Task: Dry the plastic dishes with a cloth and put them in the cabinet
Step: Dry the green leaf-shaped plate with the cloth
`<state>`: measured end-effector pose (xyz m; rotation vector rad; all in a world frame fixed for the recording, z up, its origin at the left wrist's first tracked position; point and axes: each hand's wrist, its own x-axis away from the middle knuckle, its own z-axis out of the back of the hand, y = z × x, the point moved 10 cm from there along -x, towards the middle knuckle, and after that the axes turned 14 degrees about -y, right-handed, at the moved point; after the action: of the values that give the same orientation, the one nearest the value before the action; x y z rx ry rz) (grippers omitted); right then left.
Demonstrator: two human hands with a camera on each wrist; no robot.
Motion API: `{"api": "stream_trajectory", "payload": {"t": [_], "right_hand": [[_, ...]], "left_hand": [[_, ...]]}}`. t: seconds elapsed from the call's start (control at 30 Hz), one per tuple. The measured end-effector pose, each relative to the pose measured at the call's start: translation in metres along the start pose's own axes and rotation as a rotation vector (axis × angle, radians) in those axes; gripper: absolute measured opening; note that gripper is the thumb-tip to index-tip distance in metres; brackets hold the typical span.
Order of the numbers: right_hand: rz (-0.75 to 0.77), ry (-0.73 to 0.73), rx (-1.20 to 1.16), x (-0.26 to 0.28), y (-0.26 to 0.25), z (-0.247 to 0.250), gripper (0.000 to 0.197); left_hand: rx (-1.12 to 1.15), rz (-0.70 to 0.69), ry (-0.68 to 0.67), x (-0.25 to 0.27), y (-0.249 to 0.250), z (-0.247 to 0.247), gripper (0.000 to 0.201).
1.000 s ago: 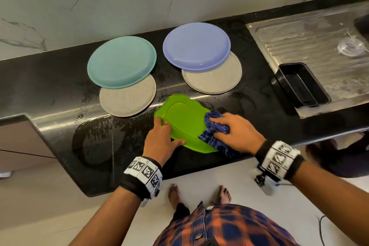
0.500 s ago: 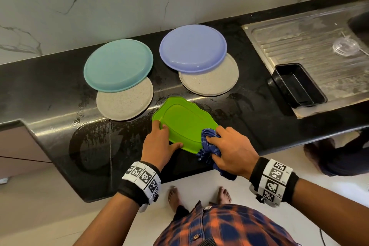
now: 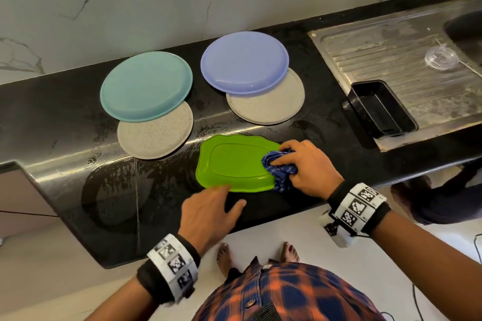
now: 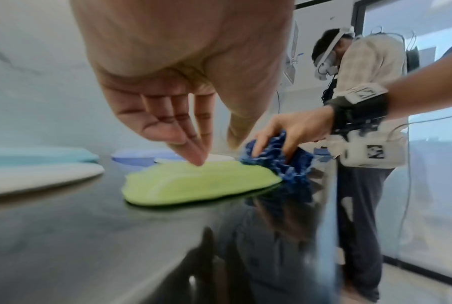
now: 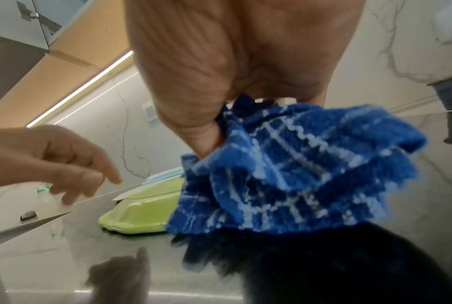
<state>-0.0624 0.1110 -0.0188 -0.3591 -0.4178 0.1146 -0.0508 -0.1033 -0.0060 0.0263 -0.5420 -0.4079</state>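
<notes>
Near the front edge of the tabletop (image 3: 65, 122), the right hand (image 3: 309, 168) has its fingers (image 3: 283, 161) curled round a bunched blue checked cloth (image 3: 280, 171), pressing it against the right end of the green dish (image 3: 234, 164). From the right wrist view the cloth (image 5: 295, 156) spills out below the palm in folds and hangs onto the dark surface beside the dish (image 5: 141, 207). The left hand (image 3: 211, 212) holds nothing; its fingers (image 4: 183, 135) are straight and close together, pointing down at the dish's near rim, with the thumb spread to the side. Whether the fingertips actually touch the rim I cannot tell, since that hand is blurred.

The green dish lies upside down, flat on the wet black surface, close to the front edge. Behind it toward the wall, a teal plate (image 3: 146, 90) lies overturned and overlaps a speckled grey plate (image 3: 156, 135) on the left, while a lavender plate (image 3: 245, 61) overlaps a second grey plate (image 3: 273, 104) on the right. At the right end a steel draining board (image 3: 391, 60) carries a black rectangular tray (image 3: 380, 109) at its near left corner and a clear round lid (image 3: 440, 58) farther back.
</notes>
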Motion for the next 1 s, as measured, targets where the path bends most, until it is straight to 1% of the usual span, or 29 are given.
{"api": "stream_trajectory", "payload": {"t": [0.07,0.1,0.13,0.17,0.27,0.33,0.4,0.47,0.5,0.53,0.6,0.67,0.73,0.8,0.87,0.93,1.0], "right_hand": [[0.005,-0.016,-0.027,-0.003,0.003,0.000,0.042],[0.021,-0.018,-0.046,-0.004,0.002,-0.001,0.040],[0.048,-0.026,-0.055,-0.004,0.001,-0.001,0.037],[0.086,-0.039,-0.058,-0.005,-0.001,-0.001,0.036],[0.190,-0.102,-0.051,-0.009,-0.004,0.002,0.032],[0.219,-0.126,-0.033,-0.012,-0.005,0.007,0.030],[0.234,-0.141,-0.017,-0.017,-0.006,0.009,0.032],[0.236,-0.135,0.002,-0.023,-0.007,0.012,0.031],[0.229,-0.120,0.005,-0.026,-0.007,0.015,0.029],[0.212,-0.098,0.000,-0.031,-0.006,0.018,0.029],[0.143,-0.065,-0.008,-0.039,-0.004,0.025,0.038],[0.056,-0.076,-0.002,-0.048,-0.005,0.026,0.051],[0.002,-0.086,-0.036,-0.053,-0.008,0.024,0.056],[-0.051,-0.065,-0.104,-0.053,-0.012,0.021,0.058],[-0.113,-0.014,-0.154,-0.046,-0.010,0.014,0.057],[-0.165,0.052,-0.198,-0.034,-0.006,0.005,0.055],[-0.173,0.083,-0.195,-0.022,-0.011,-0.007,0.052]], "left_hand": [[0.085,-0.079,0.124,-0.012,-0.014,0.024,0.039],[0.110,-0.135,0.162,-0.020,-0.020,0.035,0.039],[0.118,-0.198,0.177,-0.029,-0.024,0.044,0.041],[0.116,-0.255,0.164,-0.039,-0.026,0.049,0.046],[0.001,-0.382,0.048,-0.066,-0.020,0.049,0.064],[-0.123,-0.450,-0.036,-0.080,-0.008,0.041,0.073],[-0.239,-0.486,-0.158,-0.091,0.002,0.024,0.087],[-0.327,-0.467,-0.254,-0.097,0.003,0.006,0.101],[-0.346,-0.448,-0.256,-0.097,0.002,0.001,0.101],[-0.350,-0.419,-0.237,-0.096,-0.001,-0.002,0.099],[-0.357,-0.327,-0.195,-0.089,-0.007,-0.005,0.097],[-0.360,-0.233,-0.157,-0.077,-0.012,-0.006,0.095],[-0.338,-0.178,-0.124,-0.065,-0.011,-0.007,0.095],[-0.320,-0.126,-0.103,-0.055,-0.012,-0.008,0.096],[-0.298,-0.096,-0.097,-0.050,-0.014,-0.008,0.097],[-0.280,-0.095,-0.105,-0.050,-0.016,-0.005,0.097],[-0.256,-0.094,-0.126,-0.052,-0.019,-0.003,0.099]]}}
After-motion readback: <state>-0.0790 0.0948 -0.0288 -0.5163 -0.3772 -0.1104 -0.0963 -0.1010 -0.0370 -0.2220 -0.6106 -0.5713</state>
